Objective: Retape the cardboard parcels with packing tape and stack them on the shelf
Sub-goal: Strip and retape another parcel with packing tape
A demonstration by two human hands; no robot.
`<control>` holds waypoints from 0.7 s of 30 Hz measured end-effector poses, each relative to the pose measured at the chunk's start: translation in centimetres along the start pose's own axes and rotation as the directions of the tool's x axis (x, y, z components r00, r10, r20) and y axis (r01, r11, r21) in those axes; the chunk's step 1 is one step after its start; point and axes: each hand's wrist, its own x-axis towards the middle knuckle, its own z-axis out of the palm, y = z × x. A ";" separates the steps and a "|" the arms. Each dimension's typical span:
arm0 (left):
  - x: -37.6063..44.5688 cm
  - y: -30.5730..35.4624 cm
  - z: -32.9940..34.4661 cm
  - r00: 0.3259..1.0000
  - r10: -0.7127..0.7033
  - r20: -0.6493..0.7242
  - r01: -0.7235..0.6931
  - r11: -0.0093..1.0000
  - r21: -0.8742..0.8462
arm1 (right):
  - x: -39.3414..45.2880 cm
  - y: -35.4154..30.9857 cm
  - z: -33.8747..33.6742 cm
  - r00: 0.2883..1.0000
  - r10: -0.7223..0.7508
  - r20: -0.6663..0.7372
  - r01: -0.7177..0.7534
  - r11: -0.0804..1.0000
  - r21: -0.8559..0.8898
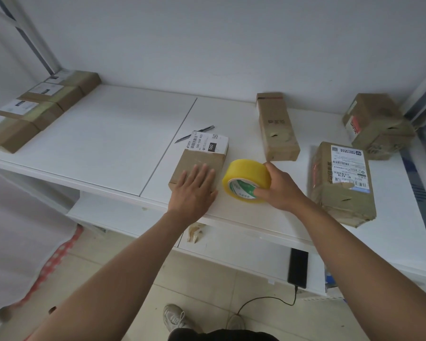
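A small flat cardboard parcel (202,157) with a white shipping label lies near the front edge of the white shelf (113,134). My left hand (193,190) rests flat on its near end, fingers straight. Just to the right, my right hand (282,187) grips a yellow roll of packing tape (247,177), thumb over the top and fingers in the core. The roll stands tilted on the shelf beside the parcel. A utility knife (194,134) lies behind the parcel.
Three more worn parcels sit to the right: a tall one (277,126), a labelled one (343,183) and one at the far right (376,124). Several parcels (37,107) line the shelf's left end. A phone (298,267) on a cable lies on the lower shelf.
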 end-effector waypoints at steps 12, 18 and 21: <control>0.6 0.0 -0.4 0.979 -0.196 0.060 0.198 0.979 -0.042 | -0.3 0.8 0.2 0.999 0.022 0.024 -0.023 1.000 0.009; 0.5 0.0 -0.2 0.961 -0.262 0.088 0.262 0.965 0.013 | -0.5 0.7 0.3 0.999 0.042 0.025 -0.043 0.998 0.044; 0.2 1.1 -0.1 0.984 -0.159 0.078 0.161 0.987 -0.019 | -0.5 0.6 0.3 0.999 0.038 0.020 -0.039 0.998 0.045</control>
